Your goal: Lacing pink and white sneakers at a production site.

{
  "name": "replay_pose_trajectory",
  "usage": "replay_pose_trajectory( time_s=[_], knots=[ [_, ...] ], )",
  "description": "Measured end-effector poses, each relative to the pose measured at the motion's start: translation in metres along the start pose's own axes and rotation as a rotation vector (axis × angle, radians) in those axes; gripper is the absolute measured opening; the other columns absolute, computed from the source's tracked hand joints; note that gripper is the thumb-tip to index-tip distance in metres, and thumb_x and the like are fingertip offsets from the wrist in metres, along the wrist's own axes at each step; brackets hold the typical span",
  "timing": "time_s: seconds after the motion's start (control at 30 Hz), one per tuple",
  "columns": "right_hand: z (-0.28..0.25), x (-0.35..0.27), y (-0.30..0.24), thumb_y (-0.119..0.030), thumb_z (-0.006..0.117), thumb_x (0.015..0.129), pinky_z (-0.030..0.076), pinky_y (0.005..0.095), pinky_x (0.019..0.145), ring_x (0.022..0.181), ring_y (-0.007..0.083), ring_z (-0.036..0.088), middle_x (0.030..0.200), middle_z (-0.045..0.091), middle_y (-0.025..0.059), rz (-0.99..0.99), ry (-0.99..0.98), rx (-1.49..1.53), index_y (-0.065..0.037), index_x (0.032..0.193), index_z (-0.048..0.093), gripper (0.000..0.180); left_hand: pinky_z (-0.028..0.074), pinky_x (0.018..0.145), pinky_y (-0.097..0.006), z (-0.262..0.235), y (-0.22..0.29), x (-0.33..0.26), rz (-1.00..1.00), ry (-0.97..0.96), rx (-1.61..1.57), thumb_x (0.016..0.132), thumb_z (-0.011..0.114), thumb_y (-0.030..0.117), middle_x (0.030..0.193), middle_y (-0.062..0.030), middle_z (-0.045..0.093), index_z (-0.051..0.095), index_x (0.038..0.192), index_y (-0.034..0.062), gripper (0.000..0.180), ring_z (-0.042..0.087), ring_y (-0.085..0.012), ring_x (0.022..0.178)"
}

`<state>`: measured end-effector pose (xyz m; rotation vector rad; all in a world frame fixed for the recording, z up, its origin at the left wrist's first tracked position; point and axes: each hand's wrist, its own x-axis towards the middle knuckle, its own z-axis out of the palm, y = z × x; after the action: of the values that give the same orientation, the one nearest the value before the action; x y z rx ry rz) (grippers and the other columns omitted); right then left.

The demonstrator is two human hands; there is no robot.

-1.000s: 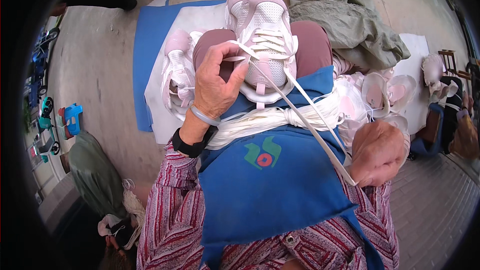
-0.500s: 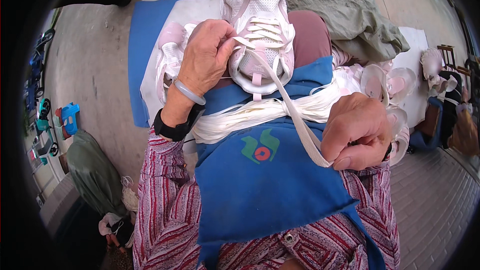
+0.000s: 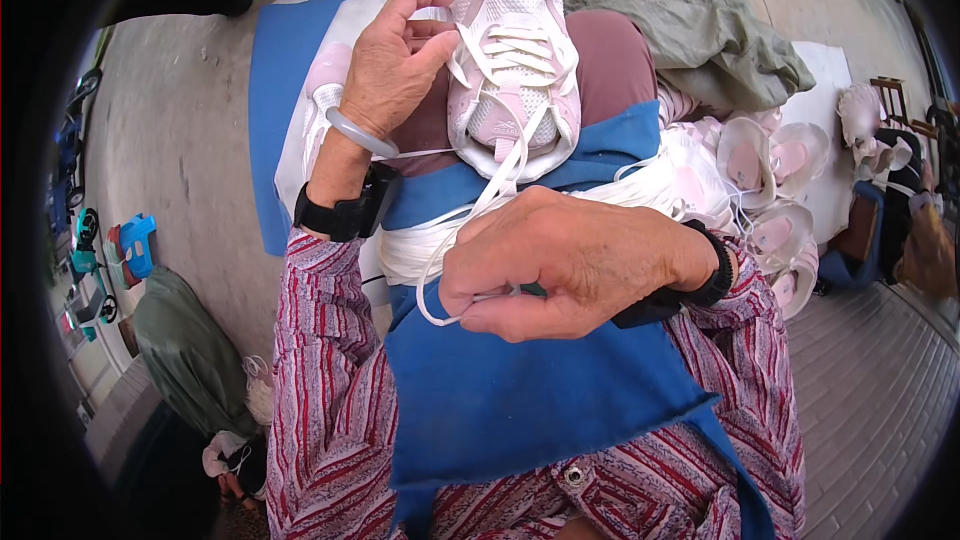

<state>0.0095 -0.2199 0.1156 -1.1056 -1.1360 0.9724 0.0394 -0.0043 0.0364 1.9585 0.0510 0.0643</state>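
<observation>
A pink and white sneaker [image 3: 515,60] rests on my lap with its heel toward me, its white laces [image 3: 522,48] threaded criss-cross through the eyelets. Beside the shoe's left edge, my left hand [image 3: 400,62] is open, fingers apart, thumb tip close to a loop of lace. Low over the blue apron [image 3: 540,400], my right hand [image 3: 580,265] pinches the end of a white shoelace [image 3: 478,202], which runs up from its fingers to the shoe's opening. A bundle of white laces [image 3: 410,252] lies across my lap, partly hidden behind the right hand.
Several pink and white shoes [image 3: 745,162] are piled at the right. Another sneaker [image 3: 328,80] lies at the left, partly behind my left arm. Grey-green cloth [image 3: 680,20] covers something ahead on the right. A blue sheet [image 3: 272,110] lies on the floor at the left.
My right hand has swung left across the apron with the shoelace, which now curves loosely instead of being stretched. My left hand has let go of the lace, opened and moved slightly up and left.
</observation>
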Motion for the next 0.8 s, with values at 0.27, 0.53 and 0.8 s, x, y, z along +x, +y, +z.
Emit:
replay_pose_trajectory(
  time_s=[0.27,0.53,0.8],
  knots=[
    [-0.004,0.006,0.003,-0.008,0.064,0.088,0.048,0.0355,0.063,0.066,0.0258,0.057,0.074,0.060,0.0092,0.022,0.003,0.014,0.000,0.088,0.061,0.009,0.051,0.064,-0.021,-0.028,0.020,-0.066,-0.495,-0.198,-0.367,0.101,0.056,0.030,0.081,-0.0037,0.065,0.061,0.089,0.0029,0.030,0.062,-0.0095,0.071],
    [0.009,0.019,0.006,-0.007,0.062,0.087,0.048,0.0376,0.064,0.069,0.0276,0.057,0.074,0.060,0.0109,-0.031,-0.131,-0.045,-0.001,0.088,0.062,0.006,0.054,0.071,-0.023,0.025,0.077,-0.076,-0.873,-0.238,-0.938,0.103,0.051,0.043,0.089,-0.0089,0.066,0.056,0.126,-0.0062,0.054,0.064,-0.0121,0.076],
    [-0.011,-0.007,-0.003,-0.007,0.065,0.087,0.049,0.0330,0.066,0.070,0.0243,0.061,0.080,0.063,0.0099,0.139,-0.064,-0.084,-0.001,0.099,0.067,0.014,0.043,0.048,-0.020,0.027,0.036,-0.084,-0.640,-0.494,-0.771,0.103,0.055,0.035,0.063,0.0051,0.047,0.063,0.109,-0.0018,0.039,0.047,-0.0047,0.053]
  ],
)
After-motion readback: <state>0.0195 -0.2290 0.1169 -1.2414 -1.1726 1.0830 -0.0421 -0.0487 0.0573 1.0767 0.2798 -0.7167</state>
